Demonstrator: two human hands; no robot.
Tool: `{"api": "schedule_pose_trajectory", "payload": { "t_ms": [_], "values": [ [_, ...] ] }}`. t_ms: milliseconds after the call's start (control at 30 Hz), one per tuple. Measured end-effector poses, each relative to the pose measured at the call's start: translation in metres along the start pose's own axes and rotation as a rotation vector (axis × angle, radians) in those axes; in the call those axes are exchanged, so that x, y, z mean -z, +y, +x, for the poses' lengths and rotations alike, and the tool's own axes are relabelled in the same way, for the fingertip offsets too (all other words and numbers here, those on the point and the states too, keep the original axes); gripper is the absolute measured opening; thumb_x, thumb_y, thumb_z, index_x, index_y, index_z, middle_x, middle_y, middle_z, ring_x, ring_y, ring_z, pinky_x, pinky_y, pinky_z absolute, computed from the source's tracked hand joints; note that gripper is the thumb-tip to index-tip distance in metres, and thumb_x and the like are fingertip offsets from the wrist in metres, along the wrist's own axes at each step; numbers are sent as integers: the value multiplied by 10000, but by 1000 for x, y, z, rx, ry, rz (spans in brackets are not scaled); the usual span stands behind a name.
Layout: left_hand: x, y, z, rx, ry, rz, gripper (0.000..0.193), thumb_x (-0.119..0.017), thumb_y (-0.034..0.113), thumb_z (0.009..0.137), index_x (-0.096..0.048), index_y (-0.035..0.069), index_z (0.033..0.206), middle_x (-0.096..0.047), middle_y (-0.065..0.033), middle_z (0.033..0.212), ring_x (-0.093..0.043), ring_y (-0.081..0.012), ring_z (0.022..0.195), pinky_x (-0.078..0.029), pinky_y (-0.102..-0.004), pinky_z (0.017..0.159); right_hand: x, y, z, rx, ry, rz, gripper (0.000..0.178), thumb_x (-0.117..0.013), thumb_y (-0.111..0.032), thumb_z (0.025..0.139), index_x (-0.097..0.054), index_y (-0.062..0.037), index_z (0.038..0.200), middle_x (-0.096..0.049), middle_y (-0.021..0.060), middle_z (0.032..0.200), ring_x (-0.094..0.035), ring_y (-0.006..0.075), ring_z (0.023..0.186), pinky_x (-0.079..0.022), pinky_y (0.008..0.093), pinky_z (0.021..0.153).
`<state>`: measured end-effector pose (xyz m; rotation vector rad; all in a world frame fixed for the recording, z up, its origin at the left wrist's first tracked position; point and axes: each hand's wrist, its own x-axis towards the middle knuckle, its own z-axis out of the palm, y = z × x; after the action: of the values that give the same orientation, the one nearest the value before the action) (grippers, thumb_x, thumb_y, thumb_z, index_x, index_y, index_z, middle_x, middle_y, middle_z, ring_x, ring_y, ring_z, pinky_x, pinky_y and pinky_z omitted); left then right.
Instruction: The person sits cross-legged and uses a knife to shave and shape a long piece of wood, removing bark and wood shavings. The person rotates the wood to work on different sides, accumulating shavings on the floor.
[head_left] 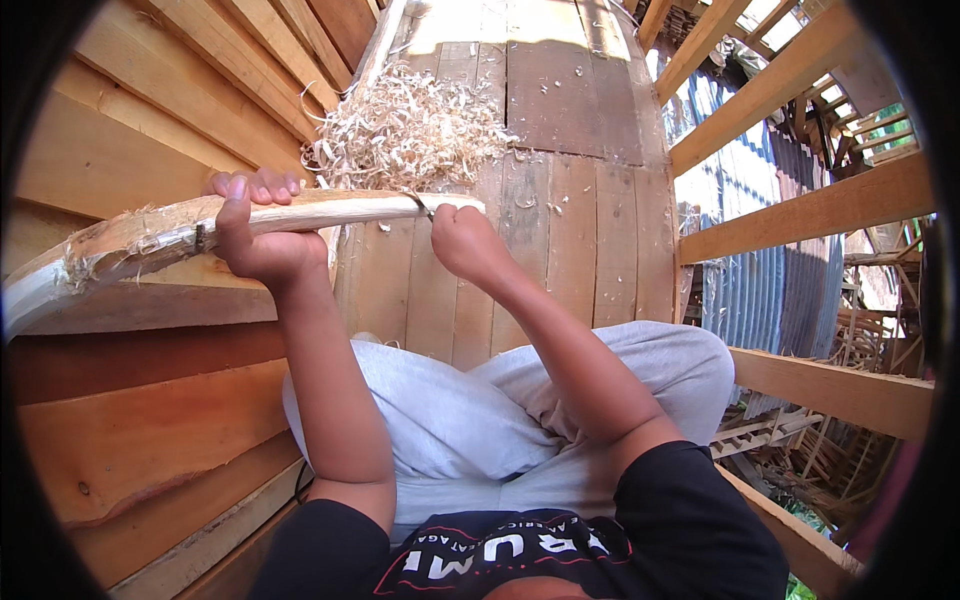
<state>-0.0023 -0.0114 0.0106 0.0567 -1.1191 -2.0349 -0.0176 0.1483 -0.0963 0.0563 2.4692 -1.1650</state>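
A long, slightly bent wooden pole (355, 206) lies across in front of me, its right part pale and stripped, its left part rougher and browner. My left hand (268, 252) is closed around it from below, thumb on the near side and fingers over the far side. My right hand (466, 242) is closed in a fist by the pole's right end. From that fist a thin dark blade (421, 205) crosses the stripped wood, apparently part of a knife. Its handle is hidden inside the fist.
A heap of curled wood shavings (415, 125) lies on the plank floor (575, 240) beyond the pole. Board walling (150, 430) rises at the left. Wooden rails (810, 215) run along the right, with corrugated metal sheets (745, 275) below. My crossed legs (450, 410) are beneath my arms.
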Motion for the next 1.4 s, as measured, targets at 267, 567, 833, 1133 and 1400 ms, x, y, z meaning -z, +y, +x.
{"api": "schedule_pose_trajectory", "payload": {
  "t_ms": [267,567,833,1133,1400],
  "values": [
    [5,1,1,17,-33,3,164,-581,199,757,-422,158,754,-386,16,634,-400,-117,595,-376,-319,659,9,40,23,-254,-133,189,427,-311,-273,930,-535,62,790,-512,141,589,-484,207,437,-387,413,395],
    [6,-1,2,10,-202,-70,152,-578,193,754,-439,151,798,-396,9,650,-407,-122,583,-372,-315,646,18,44,35,-370,-239,213,483,-287,-253,931,-593,121,948,-618,293,768,-629,387,663,-495,461,605],
    [4,0,3,28,-283,-91,146,-568,199,761,-448,141,821,-395,7,647,-404,-126,579,-366,-319,643,3,62,47,-274,-219,329,487,-292,-293,930,-557,99,811,-556,199,613,-567,319,522,-457,458,509],
    [6,2,5,36,-287,-131,186,-582,153,740,-440,135,859,-406,-1,647,-412,-127,583,-380,-322,638,10,36,33,-189,-104,170,557,-328,-301,915,-585,177,1043,-612,379,1010,-613,478,968,-465,512,880],
    [15,3,8,23,-340,-162,194,-584,151,749,-444,131,881,-410,0,654,-413,-123,582,-382,-314,641,17,-10,-9,-37,-82,29,522,-303,-275,928,-611,143,989,-591,378,1062,-584,496,1035,-439,501,942]
  ]
}}
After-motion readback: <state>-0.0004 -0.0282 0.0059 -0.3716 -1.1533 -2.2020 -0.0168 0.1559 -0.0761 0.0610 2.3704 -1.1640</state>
